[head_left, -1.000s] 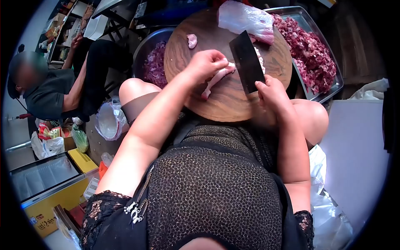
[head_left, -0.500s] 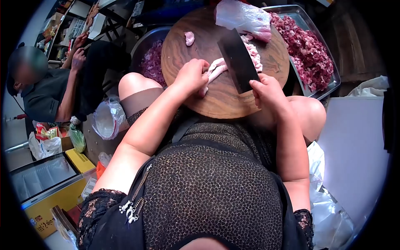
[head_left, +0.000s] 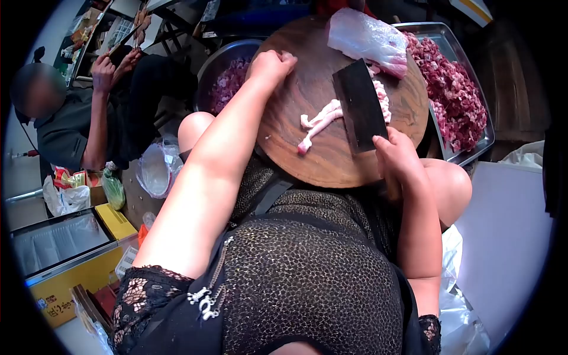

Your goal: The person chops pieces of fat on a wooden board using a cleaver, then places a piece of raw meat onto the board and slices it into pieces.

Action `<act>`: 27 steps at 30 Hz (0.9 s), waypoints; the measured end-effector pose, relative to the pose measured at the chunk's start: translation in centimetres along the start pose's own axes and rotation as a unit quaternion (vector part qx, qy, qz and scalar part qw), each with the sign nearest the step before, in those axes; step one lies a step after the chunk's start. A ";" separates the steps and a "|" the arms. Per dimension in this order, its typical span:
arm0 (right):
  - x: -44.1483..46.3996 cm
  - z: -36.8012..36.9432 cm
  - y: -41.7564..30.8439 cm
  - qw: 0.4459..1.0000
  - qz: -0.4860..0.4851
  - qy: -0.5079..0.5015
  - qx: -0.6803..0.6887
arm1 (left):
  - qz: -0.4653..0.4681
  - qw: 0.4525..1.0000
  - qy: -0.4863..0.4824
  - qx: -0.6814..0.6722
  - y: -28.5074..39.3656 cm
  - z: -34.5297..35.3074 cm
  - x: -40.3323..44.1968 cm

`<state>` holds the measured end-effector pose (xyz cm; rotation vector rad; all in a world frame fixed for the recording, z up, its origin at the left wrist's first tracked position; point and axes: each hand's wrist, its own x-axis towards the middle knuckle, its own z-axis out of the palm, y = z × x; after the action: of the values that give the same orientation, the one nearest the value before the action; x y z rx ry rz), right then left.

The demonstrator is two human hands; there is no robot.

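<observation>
My right hand [head_left: 397, 152] is wrapped round the handle of a dark cleaver [head_left: 360, 106], whose broad blade stands over the round wooden board [head_left: 331, 171]. My left hand [head_left: 273, 66] is closed at the board's upper left edge; what its fingers hold is hidden. Pale strips of meat [head_left: 322, 121] lie left of the blade, and small cut pieces [head_left: 383, 102] show along its right side. A large slab of meat with a whitish skin [head_left: 367, 41] rests at the far right of the board.
A metal tray [head_left: 486, 127] of chopped meat stands right of the board, a metal bowl [head_left: 204, 74] with more meat at its left. A plastic-lined bucket [head_left: 157, 171] is near my left knee. Another person [head_left: 71, 130] sits at the left, both hands raised.
My left hand has left the pale strips and moved up and left; the small pink piece there is no longer visible. The cleaver remains in my right hand. The other person's hands have shifted.
</observation>
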<state>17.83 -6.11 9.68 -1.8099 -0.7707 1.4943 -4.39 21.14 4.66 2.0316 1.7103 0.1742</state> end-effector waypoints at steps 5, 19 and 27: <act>0.0 0.1 0.1 1.000 -0.017 0.009 0.023 | 0.084 0.995 0.057 0.002 1.1 1.1 0.7; -0.4 -0.3 0.3 0.989 -0.063 0.067 0.114 | 0.234 0.947 -0.196 -0.100 2.1 2.2 -8.0; -1.0 0.1 0.4 0.995 -0.059 0.021 0.077 | 0.143 0.976 -0.163 -0.006 1.4 -0.1 -10.4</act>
<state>17.53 -7.10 9.94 -1.6469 -0.7082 1.3970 -5.36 11.06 7.43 2.1497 1.2145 -0.0548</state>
